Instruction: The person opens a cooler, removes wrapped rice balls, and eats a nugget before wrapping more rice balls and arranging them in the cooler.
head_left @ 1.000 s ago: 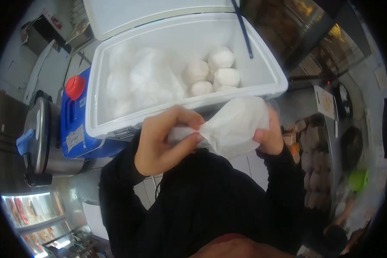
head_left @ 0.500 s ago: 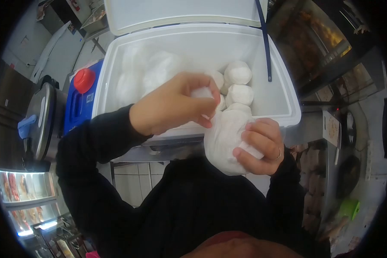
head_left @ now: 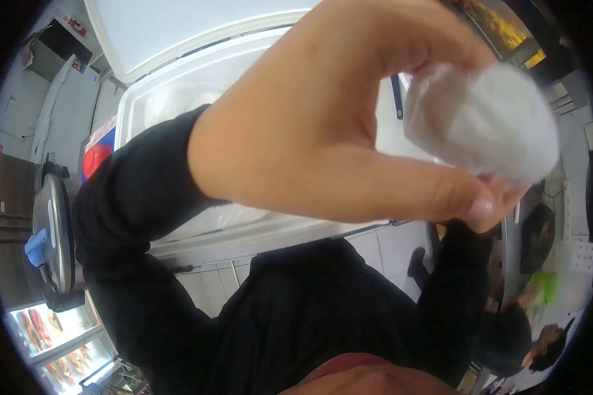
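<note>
My left hand (head_left: pixel 323 118) is raised close to the camera, covering much of the view. Its thumb and fingers curl round a white rounded bundle (head_left: pixel 487 125) that looks wrapped in thin plastic; what is inside cannot be made out. My right sleeve (head_left: pixel 464 263) reaches up beneath the bundle, but my right hand is almost wholly hidden behind the left thumb. Behind my left wrist stands a white cooler box (head_left: pixel 121 125) with its lid (head_left: pixel 197 29) up. Pale plastic bags (head_left: pixel 178 99) show inside it; my hand blocks the rest.
Left of the cooler are a red cap (head_left: pixel 97 160) and a large lidded metal pot (head_left: pixel 58 230) with a blue cloth (head_left: pixel 36 247). A lit display case (head_left: pixel 59 336) stands at lower left. Another person (head_left: pixel 507 339) is at lower right, near a green item (head_left: pixel 543 286).
My left hand has come up and right, much nearer the camera, now round a white bundle. The view has shifted. My right hand, earlier holding a white bag, has gone from sight.
</note>
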The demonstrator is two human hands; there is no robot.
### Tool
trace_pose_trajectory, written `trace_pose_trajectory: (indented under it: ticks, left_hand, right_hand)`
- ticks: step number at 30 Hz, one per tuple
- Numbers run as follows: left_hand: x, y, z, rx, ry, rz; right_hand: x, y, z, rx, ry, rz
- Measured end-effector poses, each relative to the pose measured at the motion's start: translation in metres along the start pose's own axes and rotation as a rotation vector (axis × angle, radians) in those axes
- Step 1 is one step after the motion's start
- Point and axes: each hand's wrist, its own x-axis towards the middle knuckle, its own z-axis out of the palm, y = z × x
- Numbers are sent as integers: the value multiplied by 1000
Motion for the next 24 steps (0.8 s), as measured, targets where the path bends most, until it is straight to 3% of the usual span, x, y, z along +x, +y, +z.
trace_pose_trajectory:
  ticks: [4,9,11,13,16,17,20,22,23,24]
  left_hand:
    - [-25,-5,-5,-25,224,-332]
    - [-42,-7,-9,-139,388,-505]
    - [-52,-7,-12,-243,426,-575]
    - [-66,-8,-19,-298,482,-657]
    - [-84,-4,-37,-313,609,-744]
    - [-91,-3,-45,-355,671,-745]
    - [-114,-1,-67,-585,874,-615]
    - [-116,4,-77,-563,911,-503]
    - [-118,2,-81,-578,884,-466]
    - [-120,1,-84,-594,856,-429]
  right_hand:
    - [17,3,13,61,-65,107]
    - [52,13,62,250,-170,277]
    - [75,15,79,780,-391,356]
    - [71,29,117,709,-293,272]
    - [96,63,155,414,-414,479]
    - [103,49,126,458,-499,416]
    - [122,69,116,172,-822,526]
    - [109,110,139,-301,-1146,208]
    - [83,155,156,-313,-1134,-180]
    - [73,150,177,-614,-1317,-43]
